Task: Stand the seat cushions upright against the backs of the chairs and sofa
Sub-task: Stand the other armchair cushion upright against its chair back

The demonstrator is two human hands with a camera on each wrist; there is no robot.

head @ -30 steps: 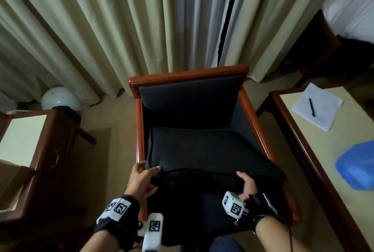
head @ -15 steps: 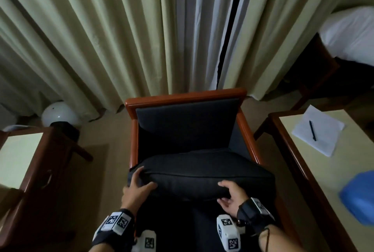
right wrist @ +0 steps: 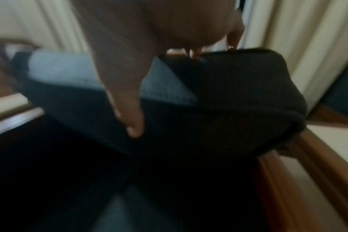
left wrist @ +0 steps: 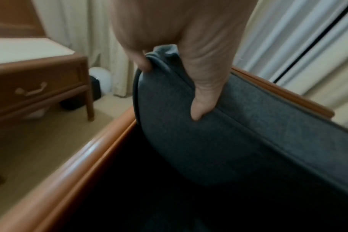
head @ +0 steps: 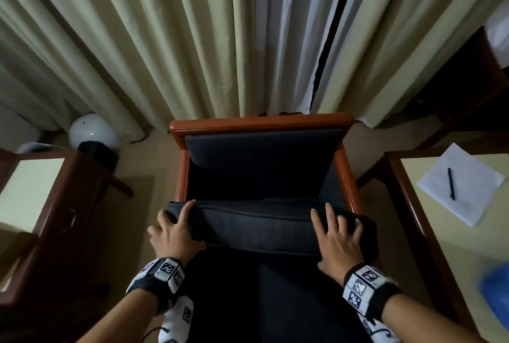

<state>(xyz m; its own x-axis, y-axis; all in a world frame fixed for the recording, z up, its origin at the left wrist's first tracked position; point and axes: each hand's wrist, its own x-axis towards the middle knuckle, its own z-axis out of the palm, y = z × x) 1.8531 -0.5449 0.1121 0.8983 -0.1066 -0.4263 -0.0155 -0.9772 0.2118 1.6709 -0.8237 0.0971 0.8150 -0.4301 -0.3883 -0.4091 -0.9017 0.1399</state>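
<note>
I see a wood chair (head: 261,126) w/ pale curtains (head: 165,39) behind, counter (head: 454,218) at right w/ paper (head: 462,185) and pen (head: 451,184). Cushion (head: 261,228) tipped up over the seat; left hand (head: 173,235) and right hand (head: 337,243) grip its upper edge. Right wrist view blurred; blue thing (head: 495,287) cut off.

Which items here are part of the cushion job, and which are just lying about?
Job: seat cushion, gripped by left hand and right hand; armchair with its backrest.

Lying about: paper, pen, white lamp globe, side tables, curtains.
</note>
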